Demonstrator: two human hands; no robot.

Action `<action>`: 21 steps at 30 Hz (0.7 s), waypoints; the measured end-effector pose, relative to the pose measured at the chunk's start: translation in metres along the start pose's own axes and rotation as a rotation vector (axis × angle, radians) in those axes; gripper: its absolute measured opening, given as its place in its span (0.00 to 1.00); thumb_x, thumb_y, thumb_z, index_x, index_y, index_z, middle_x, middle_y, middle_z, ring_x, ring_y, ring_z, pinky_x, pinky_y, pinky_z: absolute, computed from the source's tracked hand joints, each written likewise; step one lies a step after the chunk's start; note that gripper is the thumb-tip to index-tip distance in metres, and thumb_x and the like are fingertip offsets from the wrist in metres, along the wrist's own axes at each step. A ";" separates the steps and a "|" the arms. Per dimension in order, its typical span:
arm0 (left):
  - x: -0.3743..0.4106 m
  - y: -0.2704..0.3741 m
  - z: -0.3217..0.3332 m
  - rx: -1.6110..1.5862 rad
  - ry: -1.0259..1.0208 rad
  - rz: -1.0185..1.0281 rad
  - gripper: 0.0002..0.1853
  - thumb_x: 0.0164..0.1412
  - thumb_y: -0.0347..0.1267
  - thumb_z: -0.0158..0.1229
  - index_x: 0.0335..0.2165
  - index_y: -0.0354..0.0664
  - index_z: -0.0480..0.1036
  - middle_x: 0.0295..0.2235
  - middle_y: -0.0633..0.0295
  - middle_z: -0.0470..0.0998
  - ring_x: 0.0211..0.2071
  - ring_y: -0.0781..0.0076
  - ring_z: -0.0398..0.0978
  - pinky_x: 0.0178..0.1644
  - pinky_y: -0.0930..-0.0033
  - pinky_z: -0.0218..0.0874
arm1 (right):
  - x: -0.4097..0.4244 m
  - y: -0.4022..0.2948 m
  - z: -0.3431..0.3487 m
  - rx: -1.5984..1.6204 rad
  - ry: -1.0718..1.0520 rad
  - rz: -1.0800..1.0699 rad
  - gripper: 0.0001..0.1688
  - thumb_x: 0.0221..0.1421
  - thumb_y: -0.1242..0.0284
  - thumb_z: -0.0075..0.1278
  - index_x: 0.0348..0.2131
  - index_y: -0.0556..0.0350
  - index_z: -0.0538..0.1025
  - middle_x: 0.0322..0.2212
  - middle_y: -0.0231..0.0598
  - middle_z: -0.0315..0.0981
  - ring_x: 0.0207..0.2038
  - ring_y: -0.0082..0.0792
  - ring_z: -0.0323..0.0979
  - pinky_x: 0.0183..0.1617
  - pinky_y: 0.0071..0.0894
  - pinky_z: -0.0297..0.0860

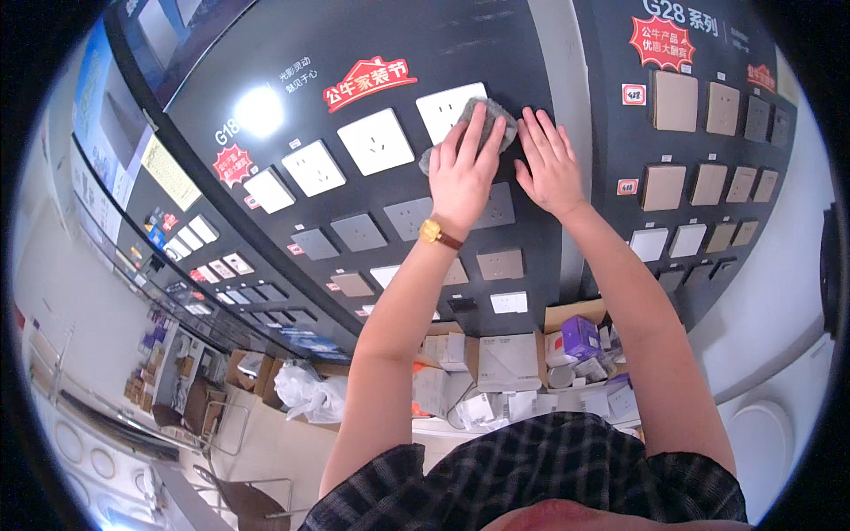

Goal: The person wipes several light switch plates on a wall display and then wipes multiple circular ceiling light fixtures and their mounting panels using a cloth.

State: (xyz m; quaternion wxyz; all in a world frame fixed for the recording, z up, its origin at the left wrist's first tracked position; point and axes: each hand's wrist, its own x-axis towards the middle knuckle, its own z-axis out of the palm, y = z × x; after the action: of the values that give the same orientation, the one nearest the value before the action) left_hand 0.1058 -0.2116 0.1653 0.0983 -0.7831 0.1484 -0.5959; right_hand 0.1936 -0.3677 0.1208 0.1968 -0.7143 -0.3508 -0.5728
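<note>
My left hand (463, 174) presses a grey cloth (502, 127) against a white wall socket plate (438, 109) in the top row of a black display board (478, 53). The cloth covers the plate's lower right part. A gold watch on a brown strap is on that wrist. My right hand (550, 164) lies flat on the board just right of the cloth, fingers spread, holding nothing. Left of the cloth is another white socket plate (376, 142). Below my left hand are grey socket plates (498, 206), partly hidden by the hand and wrist.
Beige switch plates (675, 101) sit on the neighbouring panel, past a grey divider strip (576, 259). Open cartons and small boxes (508, 362) fill the shelf below the board. A white plastic bag (309, 391) lies left of them. Brown chairs (249, 501) stand at lower left.
</note>
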 end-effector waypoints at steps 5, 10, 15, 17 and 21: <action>-0.018 -0.043 -0.023 -0.077 -0.012 0.030 0.32 0.47 0.24 0.61 0.54 0.54 0.72 0.57 0.64 0.69 0.46 0.57 0.69 0.51 0.58 0.64 | 0.000 -0.003 -0.003 -0.079 -0.009 0.014 0.41 0.54 0.66 0.51 0.64 0.56 0.59 0.66 0.40 0.51 0.68 0.41 0.50 0.69 0.46 0.50; -0.031 -0.093 -0.042 -0.085 0.143 -0.148 0.31 0.48 0.21 0.58 0.54 0.48 0.72 0.58 0.58 0.68 0.48 0.53 0.67 0.54 0.56 0.62 | 0.001 -0.022 0.001 -0.112 0.017 0.094 0.39 0.56 0.67 0.48 0.64 0.58 0.58 0.66 0.47 0.50 0.68 0.45 0.48 0.70 0.47 0.48; -0.049 -0.093 -0.029 -0.143 0.071 0.003 0.32 0.48 0.22 0.59 0.54 0.52 0.71 0.58 0.60 0.67 0.46 0.54 0.68 0.52 0.57 0.64 | 0.000 -0.021 0.014 -0.201 0.066 0.143 0.39 0.57 0.66 0.45 0.64 0.61 0.57 0.66 0.50 0.48 0.69 0.47 0.47 0.70 0.50 0.46; -0.061 -0.092 -0.034 -0.117 -0.005 0.056 0.32 0.47 0.23 0.60 0.54 0.53 0.71 0.58 0.62 0.67 0.46 0.56 0.69 0.51 0.59 0.65 | -0.001 -0.022 0.016 -0.195 0.093 0.123 0.39 0.57 0.66 0.44 0.64 0.61 0.57 0.66 0.51 0.48 0.69 0.47 0.47 0.70 0.49 0.45; -0.065 -0.122 -0.046 -0.117 0.093 -0.078 0.34 0.47 0.21 0.58 0.55 0.52 0.71 0.58 0.62 0.68 0.45 0.57 0.68 0.50 0.59 0.65 | -0.004 -0.023 0.017 -0.229 0.096 0.116 0.39 0.57 0.66 0.44 0.64 0.62 0.56 0.66 0.51 0.48 0.69 0.48 0.47 0.70 0.49 0.45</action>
State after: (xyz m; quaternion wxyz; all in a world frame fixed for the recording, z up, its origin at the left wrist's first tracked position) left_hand 0.0594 -0.0735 0.1593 0.0220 -0.7641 0.1568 -0.6254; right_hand 0.1884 -0.3420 0.1094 0.1633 -0.7229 -0.2317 -0.6302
